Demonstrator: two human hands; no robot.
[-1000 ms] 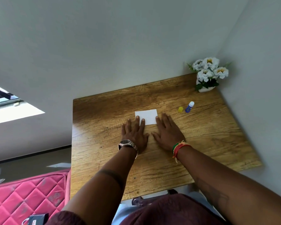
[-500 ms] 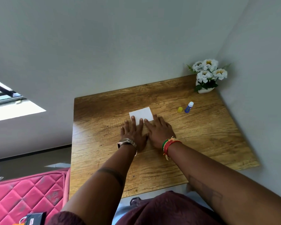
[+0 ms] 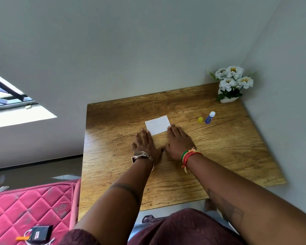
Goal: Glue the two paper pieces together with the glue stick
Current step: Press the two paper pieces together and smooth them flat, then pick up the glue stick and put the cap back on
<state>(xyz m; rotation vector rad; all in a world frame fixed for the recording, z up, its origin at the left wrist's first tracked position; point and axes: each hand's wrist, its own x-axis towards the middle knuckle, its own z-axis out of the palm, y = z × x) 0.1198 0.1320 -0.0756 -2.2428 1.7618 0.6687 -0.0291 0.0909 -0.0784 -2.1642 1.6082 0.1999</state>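
A white paper rectangle is seen lying flat near the middle of the wooden table, turned slightly askew to the table's edges; whether it is one sheet or two stacked pieces cannot be told from this view. The left hand is laid palm down on the wood with its fingers straight, their tips at the paper's near left corner, and nothing is gripped by it. The right hand is likewise spread flat, its fingertips touching the paper's near right corner, and nothing is held. To the right, well apart from the paper, a blue glue stick is found lying uncapped with its white tip bared, and its yellow cap sits just beside it. A pot of white flowers is set in the far right corner. The paper is judged to be very light, thin and limp, easily slid across the smooth wood or creased, so it is best steadied by flat fingers at its corners and lifted by an edge. The glue stick is judged rigid and light, apt to roll, and best taken round its barrel.
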